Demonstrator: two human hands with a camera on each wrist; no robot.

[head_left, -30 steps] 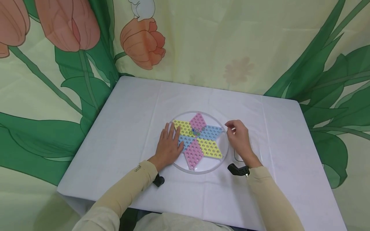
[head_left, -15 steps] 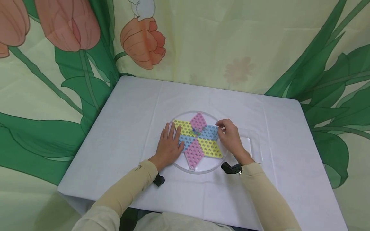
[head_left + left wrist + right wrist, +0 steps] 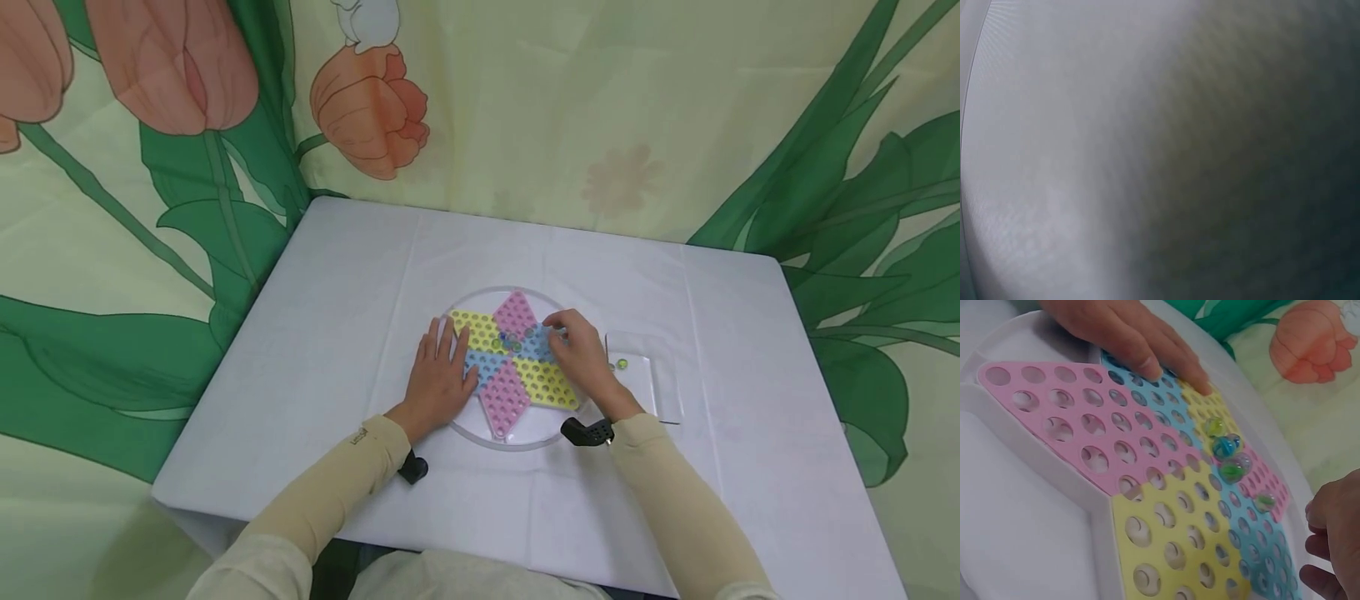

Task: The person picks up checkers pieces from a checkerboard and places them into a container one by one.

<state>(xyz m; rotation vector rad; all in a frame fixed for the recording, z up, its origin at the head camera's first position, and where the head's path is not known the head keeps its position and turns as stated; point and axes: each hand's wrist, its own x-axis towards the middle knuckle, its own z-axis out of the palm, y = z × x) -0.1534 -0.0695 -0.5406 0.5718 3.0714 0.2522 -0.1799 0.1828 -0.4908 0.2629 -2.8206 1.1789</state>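
A round white Chinese checkers board [image 3: 525, 440] lies on the table, its star split into pink, yellow and blue sections. Spread flat over the left side of the board is my left hand [image 3: 441, 379], fingers straight. Several glass marbles [image 3: 1224, 447] sit in holes near the star's centre. My right hand [image 3: 581, 350] is above the blue section on the right, fingers curled and thumb near the index fingertip. In the right wrist view the right hand's curled fingers [image 3: 1325, 547] show at the right edge; I cannot tell whether a marble is between them.
A clear plastic tray [image 3: 667, 408] with a few marbles [image 3: 622, 364] lies right of the board, partly behind the right forearm. White cloth covers the table [image 3: 345, 333]. A flower-print curtain [image 3: 525, 108] hangs behind it. The left wrist view is mostly blurred.
My right hand has moved left from the board's right rim to over the blue section, uncovering more of the tray and its marbles. The left hand has stayed in place.
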